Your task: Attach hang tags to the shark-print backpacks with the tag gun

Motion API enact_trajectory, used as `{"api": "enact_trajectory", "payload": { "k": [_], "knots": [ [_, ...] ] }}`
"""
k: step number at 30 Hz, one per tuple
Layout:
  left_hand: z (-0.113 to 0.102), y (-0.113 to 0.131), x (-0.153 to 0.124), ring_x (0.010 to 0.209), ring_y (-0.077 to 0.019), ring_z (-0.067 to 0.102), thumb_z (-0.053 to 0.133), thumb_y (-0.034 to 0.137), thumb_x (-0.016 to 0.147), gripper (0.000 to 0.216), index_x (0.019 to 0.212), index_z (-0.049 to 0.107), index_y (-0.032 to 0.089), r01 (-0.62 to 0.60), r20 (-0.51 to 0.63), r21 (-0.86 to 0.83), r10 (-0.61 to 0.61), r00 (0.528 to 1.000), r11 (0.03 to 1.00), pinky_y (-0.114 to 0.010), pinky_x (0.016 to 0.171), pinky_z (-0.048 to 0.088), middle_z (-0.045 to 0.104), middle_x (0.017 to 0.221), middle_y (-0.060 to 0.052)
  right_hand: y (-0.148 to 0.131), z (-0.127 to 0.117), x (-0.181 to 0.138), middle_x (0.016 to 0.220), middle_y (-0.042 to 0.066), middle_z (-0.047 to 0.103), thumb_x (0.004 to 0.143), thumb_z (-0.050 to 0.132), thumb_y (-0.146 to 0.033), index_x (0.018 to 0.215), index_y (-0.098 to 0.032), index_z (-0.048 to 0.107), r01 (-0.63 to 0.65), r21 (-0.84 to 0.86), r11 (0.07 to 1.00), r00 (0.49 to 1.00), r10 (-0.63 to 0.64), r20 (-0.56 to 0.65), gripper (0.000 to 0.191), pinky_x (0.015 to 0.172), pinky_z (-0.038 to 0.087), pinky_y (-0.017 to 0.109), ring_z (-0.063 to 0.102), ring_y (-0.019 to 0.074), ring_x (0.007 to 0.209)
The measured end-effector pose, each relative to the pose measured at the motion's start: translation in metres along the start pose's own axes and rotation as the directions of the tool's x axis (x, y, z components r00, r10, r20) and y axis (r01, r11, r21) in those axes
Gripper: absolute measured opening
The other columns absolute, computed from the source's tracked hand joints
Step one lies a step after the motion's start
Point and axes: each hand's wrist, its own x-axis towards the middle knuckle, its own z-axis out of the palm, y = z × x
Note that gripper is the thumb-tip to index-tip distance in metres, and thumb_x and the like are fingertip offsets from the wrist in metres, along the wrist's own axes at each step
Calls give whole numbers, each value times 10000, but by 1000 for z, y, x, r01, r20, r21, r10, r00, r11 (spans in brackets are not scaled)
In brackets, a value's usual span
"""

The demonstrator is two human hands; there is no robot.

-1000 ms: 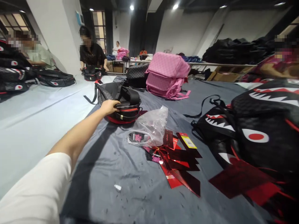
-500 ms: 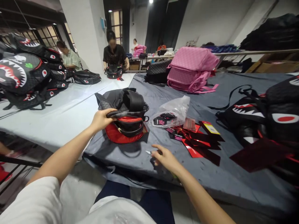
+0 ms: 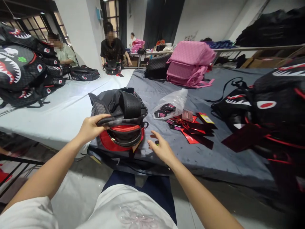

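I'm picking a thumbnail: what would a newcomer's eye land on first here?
Probably the bulky pink checked-fabric luggage toward the back of the grey cloth-covered table, bright among darker bags. Next might come the black shark-face bags at the right, with white jagged teeth and a red-and-white eye. Nearer, left of centre, the person's left hand grips a black fabric backpack with red trim.

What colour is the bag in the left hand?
The bag is mostly black and dark grey, with red parts, as the head view shows.
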Motion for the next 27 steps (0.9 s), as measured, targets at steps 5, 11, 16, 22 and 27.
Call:
{"api": "enact_trajectory", "payload": {
  "k": [5,11,16,22,27],
  "knots": [
    [38,-13,-44,1227,-255,641,707,238,809,482,1287,650,211,-259,181,148,232,956,954,-405,1067,524,684,1299,-84,5,4,4,1247,143,659,831,541,-399,1339,-148,531,19,101,995,999,-15,-38,567,679,562,351,674,151,614],
    [51,-12,-75,1389,-269,496,666,338,894,535,1400,542,215,-253,314,229,175,933,940,-512,1159,428,551,1465,-114,15,-2,8,1173,141,697,864,547,-470,1278,-149,596,73,61,995,989,-64,-133,526,693,575,366,680,177,667],
    [36,10,-60,1466,-295,380,580,533,925,528,1371,575,250,-174,434,168,86,897,970,-585,1216,286,491,1517,-109,-22,-13,-5,1188,129,697,912,567,-463,1291,-193,608,263,-109,959,940,-280,-195,467,771,568,393,699,224,840],
    [76,23,-55,1406,-434,419,666,665,799,806,1407,551,148,-365,418,379,195,887,850,-665,1157,302,548,1450,-181,-50,-4,-4,1070,82,729,865,651,-429,1261,-200,624,230,100,968,971,-222,-88,459,656,569,328,679,165,693],
    [87,10,-39,1065,-273,707,574,425,952,364,1135,713,142,-327,144,389,294,945,861,-414,950,544,752,1121,-122,-39,-17,-2,1031,67,721,879,641,-458,1217,-199,603,179,280,943,964,-112,-240,427,467,472,241,606,93,500]
  ]
}}
